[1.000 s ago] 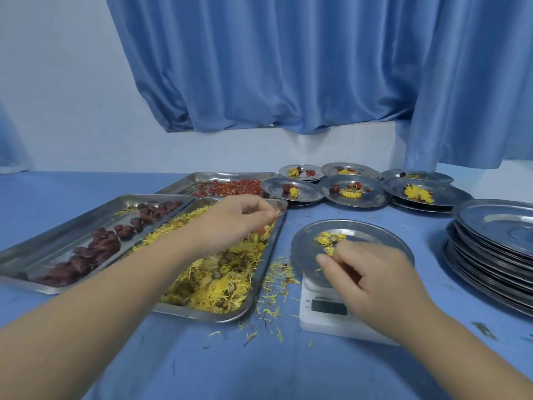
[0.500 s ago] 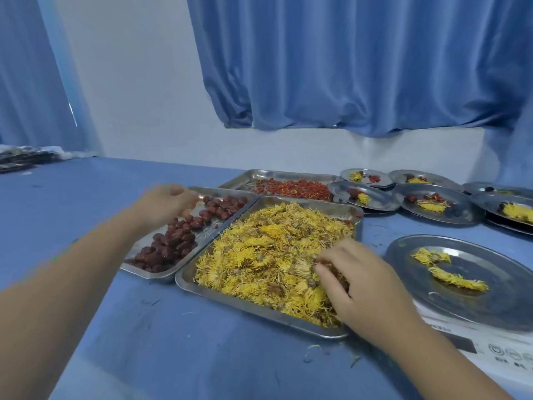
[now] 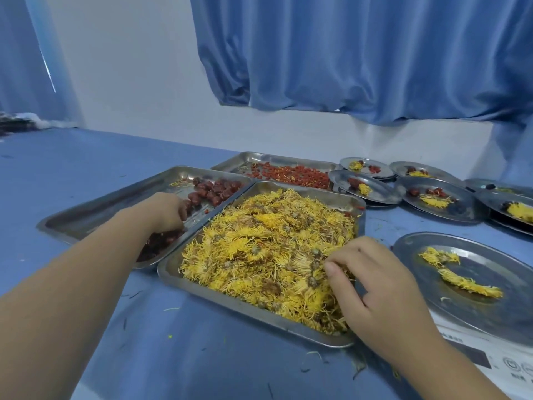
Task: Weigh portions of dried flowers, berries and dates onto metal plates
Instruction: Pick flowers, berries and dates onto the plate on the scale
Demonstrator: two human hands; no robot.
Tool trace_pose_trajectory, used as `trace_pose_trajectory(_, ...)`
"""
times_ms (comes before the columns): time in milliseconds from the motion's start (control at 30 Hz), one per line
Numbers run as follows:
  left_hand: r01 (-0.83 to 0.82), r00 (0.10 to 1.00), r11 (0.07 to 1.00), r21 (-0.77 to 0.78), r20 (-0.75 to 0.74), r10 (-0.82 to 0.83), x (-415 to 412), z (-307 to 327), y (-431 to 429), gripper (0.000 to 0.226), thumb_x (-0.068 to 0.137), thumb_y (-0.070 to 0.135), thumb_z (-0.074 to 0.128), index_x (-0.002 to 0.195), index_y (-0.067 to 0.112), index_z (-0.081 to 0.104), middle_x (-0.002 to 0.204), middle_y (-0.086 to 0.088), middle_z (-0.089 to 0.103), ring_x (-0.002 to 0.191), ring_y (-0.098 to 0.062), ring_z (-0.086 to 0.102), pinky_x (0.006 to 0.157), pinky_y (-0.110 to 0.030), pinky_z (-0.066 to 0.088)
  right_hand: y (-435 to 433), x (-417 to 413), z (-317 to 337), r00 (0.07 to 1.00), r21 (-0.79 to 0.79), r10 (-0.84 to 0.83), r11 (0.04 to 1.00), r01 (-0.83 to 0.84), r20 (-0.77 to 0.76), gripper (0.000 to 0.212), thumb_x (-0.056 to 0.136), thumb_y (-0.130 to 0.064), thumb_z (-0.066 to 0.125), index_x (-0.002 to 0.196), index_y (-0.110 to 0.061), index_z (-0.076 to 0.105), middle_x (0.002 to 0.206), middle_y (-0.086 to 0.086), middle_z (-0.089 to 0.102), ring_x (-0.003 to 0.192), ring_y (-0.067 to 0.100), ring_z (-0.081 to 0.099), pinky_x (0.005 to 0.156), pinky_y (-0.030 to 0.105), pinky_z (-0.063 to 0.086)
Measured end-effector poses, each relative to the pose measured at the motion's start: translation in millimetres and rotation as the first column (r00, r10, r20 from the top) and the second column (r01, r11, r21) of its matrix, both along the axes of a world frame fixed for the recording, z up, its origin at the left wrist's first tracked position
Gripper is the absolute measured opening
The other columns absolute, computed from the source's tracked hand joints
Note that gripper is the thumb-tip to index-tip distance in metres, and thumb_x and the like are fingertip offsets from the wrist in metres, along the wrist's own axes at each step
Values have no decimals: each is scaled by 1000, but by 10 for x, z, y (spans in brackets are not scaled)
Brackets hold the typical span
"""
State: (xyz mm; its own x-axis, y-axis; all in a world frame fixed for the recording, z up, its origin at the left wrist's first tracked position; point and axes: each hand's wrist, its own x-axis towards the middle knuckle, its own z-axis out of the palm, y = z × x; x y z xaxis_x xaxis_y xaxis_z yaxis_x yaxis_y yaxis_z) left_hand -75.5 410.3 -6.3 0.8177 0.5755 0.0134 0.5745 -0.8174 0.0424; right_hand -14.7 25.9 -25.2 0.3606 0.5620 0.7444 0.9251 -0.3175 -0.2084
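A steel tray heaped with yellow dried flowers lies in the middle. My right hand is in its near right corner, fingers curled and pinching flowers. To the left a tray holds dark red dates. My left hand reaches down into the dates, its fingertips hidden among them. Behind is a tray of red berries. At right a round metal plate with two flower clumps sits on a white scale.
Several filled round plates stand along the back right by the wall. Blue cloth covers the table, with loose petals scattered near the front. Blue curtains hang behind. Dark clutter lies at the far left.
My left hand went from the flower tray over to the date tray and down into the dates. My right hand left the plate on the scale and now digs in the flowers.
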Motion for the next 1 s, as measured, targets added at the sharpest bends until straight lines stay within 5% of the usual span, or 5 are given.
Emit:
trace_pose_trajectory(200, 49, 967, 996, -75, 252, -28, -56, 53, -119, 11, 88, 18, 63, 90, 28, 68, 101, 1, 71, 87, -14, 63, 82, -32, 50, -18, 28, 2, 1000, 68, -1, 998, 1, 6, 32, 93, -32, 43, 80, -16, 67, 78, -8, 55, 73, 10, 51, 62, 20, 42)
trace_pose_trajectory(300, 145, 897, 969, -200, 440, -44, -112, 215, -353, 9, 88, 27, 67, 96, 32, 69, 96, 10, 68, 78, -7, 61, 73, -29, 47, -61, 31, 17, 1000, 114, 2, 993, 1, -28, 32, 93, -31, 43, 77, -15, 66, 75, -7, 55, 70, 11, 52, 60, 22, 41)
trace_pose_trajectory(467, 360, 772, 886, -292, 626, -107, -92, 415, -1002, 13, 87, 34, 69, 100, 37, 70, 94, 28, 67, 88, 7, 62, 75, -16, 42, -289, 76, 137, 995, 208, -24, 977, 43, -94, 25, 91, -21, 51, 71, -13, 63, 69, -6, 54, 68, 8, 50, 61, 18, 36)
trace_pose_trajectory(800, 659, 702, 705, -262, 550, -453, 364, 539, -2440, 18, 88, 37, 68, 105, 39, 69, 93, 23, 70, 87, 6, 63, 81, -22, 51, -1412, 427, 238, 949, 215, -262, 930, 297, -176, 24, 93, -19, 55, 70, -16, 62, 68, -7, 57, 73, 12, 50, 65, 15, 36)
trace_pose_trajectory(1000, 705, 692, 672, -225, 425, -583, 841, 432, -3039, 20, 92, 24, 62, 110, 31, 67, 100, 16, 68, 92, 1, 61, 78, -16, 51, -1789, 582, 65, 836, 349, -259, 819, 456, -483, 28, 93, -24, 55, 66, -18, 61, 64, -4, 57, 63, 10, 50, 54, 15, 35)
